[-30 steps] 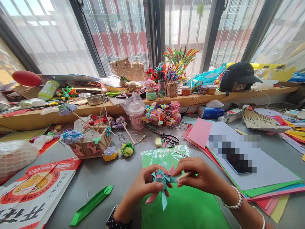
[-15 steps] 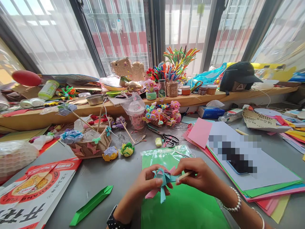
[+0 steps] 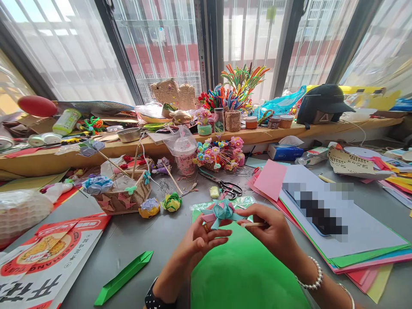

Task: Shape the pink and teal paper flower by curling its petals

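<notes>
A folded paper flower (image 3: 221, 212) in teal and pink is held up over a green sheet (image 3: 244, 274). My left hand (image 3: 196, 244) pinches it from below, fingers closed round its base. My right hand (image 3: 273, 231) is closed on a thin wooden stick (image 3: 254, 224) that points left towards the flower. A pearl bracelet sits on my right wrist, a dark watch strap on my left.
A folded green paper strip (image 3: 124, 277) lies at the front left. Scissors (image 3: 227, 187), a woven basket (image 3: 124, 195) of paper flowers, a small green-yellow paper ball (image 3: 172, 201) and a stack of coloured sheets (image 3: 337, 231) with a phone surround the hands. The cluttered sill (image 3: 193, 141) runs behind.
Both hands have lifted the flower and tilted it upward, so its top now faces me. The stick stays in my right hand.
</notes>
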Action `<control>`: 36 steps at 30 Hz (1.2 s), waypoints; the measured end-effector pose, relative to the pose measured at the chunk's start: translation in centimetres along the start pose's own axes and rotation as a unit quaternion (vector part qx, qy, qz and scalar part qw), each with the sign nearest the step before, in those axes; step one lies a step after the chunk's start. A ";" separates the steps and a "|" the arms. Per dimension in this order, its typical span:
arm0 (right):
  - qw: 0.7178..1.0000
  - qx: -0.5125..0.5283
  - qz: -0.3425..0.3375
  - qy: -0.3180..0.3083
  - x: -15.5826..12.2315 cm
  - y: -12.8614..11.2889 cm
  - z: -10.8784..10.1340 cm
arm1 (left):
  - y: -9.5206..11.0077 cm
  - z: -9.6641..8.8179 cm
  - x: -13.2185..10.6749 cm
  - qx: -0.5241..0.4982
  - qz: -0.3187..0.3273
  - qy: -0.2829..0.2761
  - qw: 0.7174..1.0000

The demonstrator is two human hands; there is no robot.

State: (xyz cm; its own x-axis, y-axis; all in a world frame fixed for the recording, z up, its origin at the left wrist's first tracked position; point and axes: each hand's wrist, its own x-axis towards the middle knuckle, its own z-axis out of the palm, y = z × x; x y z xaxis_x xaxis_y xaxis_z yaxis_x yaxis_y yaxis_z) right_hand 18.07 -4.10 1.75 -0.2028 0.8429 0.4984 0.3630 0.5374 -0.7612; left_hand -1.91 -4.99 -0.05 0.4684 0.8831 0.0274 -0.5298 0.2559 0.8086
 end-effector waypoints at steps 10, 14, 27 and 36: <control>0.997 0.013 0.027 -0.077 -0.1 -1.0 0.4 | -1.0 0.2 0.5 0.146 0.063 0.190 0.969; 0.991 0.028 0.016 -0.127 0.1 -1.2 0.1 | -1.1 0.5 0.3 0.097 0.063 0.194 0.974; 0.986 -0.016 0.064 -0.154 0.8 -2.1 -0.9 | -1.0 0.1 0.3 0.147 0.063 0.208 0.965; 0.976 -0.016 0.056 -0.210 1.0 -2.1 0.3 | -0.8 -0.2 0.5 0.173 0.050 0.210 0.961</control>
State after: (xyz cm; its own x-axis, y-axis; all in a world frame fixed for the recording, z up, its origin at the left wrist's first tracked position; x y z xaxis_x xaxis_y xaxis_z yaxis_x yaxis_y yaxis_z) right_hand 16.80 -4.36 3.68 -0.5135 0.8360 0.1936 0.4315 0.4466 -0.7838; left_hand -1.39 -4.66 -0.82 0.0628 0.9959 -0.0657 -0.2565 0.0797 0.9632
